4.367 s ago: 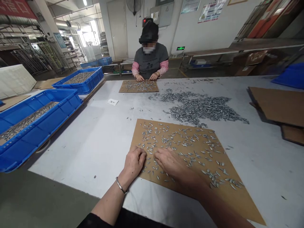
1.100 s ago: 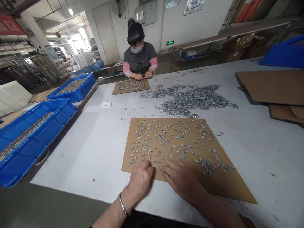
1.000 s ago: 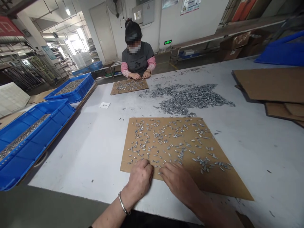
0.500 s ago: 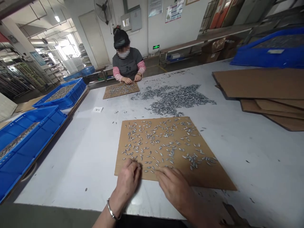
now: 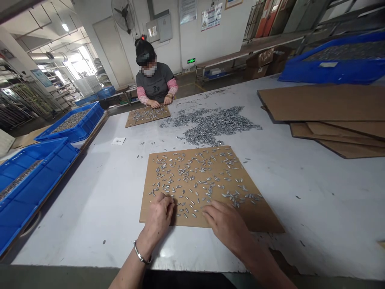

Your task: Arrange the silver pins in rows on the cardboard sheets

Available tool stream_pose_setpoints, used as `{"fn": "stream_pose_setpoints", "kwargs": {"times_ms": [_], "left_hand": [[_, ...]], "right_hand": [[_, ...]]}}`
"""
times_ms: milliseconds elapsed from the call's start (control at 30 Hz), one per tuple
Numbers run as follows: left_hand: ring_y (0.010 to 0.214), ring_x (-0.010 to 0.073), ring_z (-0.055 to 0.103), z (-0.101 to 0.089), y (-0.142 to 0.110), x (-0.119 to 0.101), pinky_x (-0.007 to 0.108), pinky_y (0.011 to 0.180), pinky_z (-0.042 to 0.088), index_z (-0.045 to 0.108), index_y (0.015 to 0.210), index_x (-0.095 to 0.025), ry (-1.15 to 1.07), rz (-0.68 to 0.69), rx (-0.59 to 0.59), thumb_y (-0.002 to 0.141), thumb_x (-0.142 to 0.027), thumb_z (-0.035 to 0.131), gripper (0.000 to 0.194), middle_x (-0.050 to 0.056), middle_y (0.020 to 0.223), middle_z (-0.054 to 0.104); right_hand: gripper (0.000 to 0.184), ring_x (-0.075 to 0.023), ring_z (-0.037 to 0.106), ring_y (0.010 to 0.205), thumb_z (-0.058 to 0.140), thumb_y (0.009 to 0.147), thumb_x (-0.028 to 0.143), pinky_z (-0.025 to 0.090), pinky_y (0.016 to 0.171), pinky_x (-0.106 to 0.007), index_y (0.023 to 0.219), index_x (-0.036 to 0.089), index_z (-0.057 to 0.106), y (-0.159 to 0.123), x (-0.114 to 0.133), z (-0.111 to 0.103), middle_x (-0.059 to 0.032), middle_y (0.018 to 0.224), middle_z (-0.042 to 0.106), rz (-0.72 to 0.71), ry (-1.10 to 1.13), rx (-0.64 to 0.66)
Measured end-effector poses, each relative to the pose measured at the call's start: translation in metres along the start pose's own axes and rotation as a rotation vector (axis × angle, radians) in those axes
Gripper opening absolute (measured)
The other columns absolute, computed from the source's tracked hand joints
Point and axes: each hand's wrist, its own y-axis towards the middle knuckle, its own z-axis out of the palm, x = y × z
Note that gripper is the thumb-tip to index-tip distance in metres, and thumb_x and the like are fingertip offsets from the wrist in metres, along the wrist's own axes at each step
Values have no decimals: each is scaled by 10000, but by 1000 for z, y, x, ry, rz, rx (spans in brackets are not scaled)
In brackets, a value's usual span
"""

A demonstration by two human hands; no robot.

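A brown cardboard sheet [image 5: 261, 218] lies in front of me, strewn with small silver-grey spindle-shaped metal pieces [image 5: 232, 197]. Over its near left part is my left hand [image 5: 159, 212], a bangle on the wrist. Its fingers are curled together, and whatever they pinch is hidden. To the right, my right hand [image 5: 227, 224] rests at the sheet's near edge. Its fingers are bent and held together with the tips down by the pieces; I cannot make out anything in them. Several loose pieces lie on the cardboard between the two hands.
A large heap of the same pieces [image 5: 210, 124] spreads beyond the sheet. Across the table a co-worker [image 5: 155, 82] handles pieces on another cardboard sheet [image 5: 130, 120]. Blue crates [image 5: 57, 160] stand left, a blue bin [image 5: 327, 70] and stacked cardboard [image 5: 319, 102] right.
The camera view has turned slightly, so the scene sits further left. My right hand has moved a little rightward and further onto the cardboard. My left hand stays nearly in place, fingers still curled.
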Motion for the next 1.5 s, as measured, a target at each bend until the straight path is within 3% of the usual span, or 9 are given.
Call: {"fn": "stream_pose_setpoints", "kwargs": {"times_ms": [267, 500, 667, 833, 967, 1233, 1500], "left_hand": [[835, 193, 635, 8, -13, -11, 315, 762, 543, 717, 964, -203, -57, 20, -3, 1016, -190, 481, 242, 75, 918, 653], [802, 203, 617, 41, -13, -27, 328, 739, 513, 706, 934, -196, 59, 164, 36, 1002, -165, 519, 201, 64, 882, 647], [809, 216, 594, 47, -5, -35, 346, 729, 491, 680, 897, -190, 284, 260, 115, 1013, -130, 493, 228, 63, 896, 645], [818, 214, 587, 38, 2, -42, 355, 735, 498, 643, 873, -182, 374, 305, 202, 1003, -86, 471, 235, 69, 935, 650], [820, 226, 584, 44, -4, -39, 371, 726, 512, 627, 880, -173, 411, 342, 135, 977, -44, 470, 225, 82, 936, 648], [749, 206, 572, 58, -21, -32, 348, 653, 505, 617, 878, -163, 372, 445, -111, 961, -10, 475, 225, 64, 887, 651], [731, 199, 611, 57, -25, -31, 331, 638, 521, 657, 997, -178, 253, 382, -240, 1002, -78, 506, 181, 55, 887, 690]], "right_hand": [[324, -185, 516, 743, 499, 966, 46, 300, 734, -340, 713, 227, 589, 16, 12, 15, -14, 746, 601, -97, -136, -15], [332, -198, 528, 724, 472, 955, 17, 317, 722, -357, 757, 220, 644, 0, 15, 13, -32, 740, 620, -150, -126, -45], [319, -204, 639, 855, 411, 1035, 107, 412, 812, -355, 1100, 204, 708, -16, -8, 4, -56, 922, 728, -95, -61, -119], [318, -226, 703, 937, 412, 1072, 249, 491, 856, -365, 1089, 237, 729, -35, -32, -2, -76, 994, 774, 54, -136, -267], [348, -215, 719, 878, 405, 1067, 267, 521, 831, -353, 1046, 245, 752, -42, -32, 1, -71, 956, 779, 140, -112, -263], [355, -179, 676, 799, 391, 1082, 268, 452, 762, -325, 985, 242, 731, -24, -28, 2, -33, 892, 744, 92, -33, -153], [265, -189, 623, 770, 500, 993, 157, 365, 739, -322, 768, 232, 617, -3, -19, 2, -21, 765, 673, 79, -89, -13]]}}
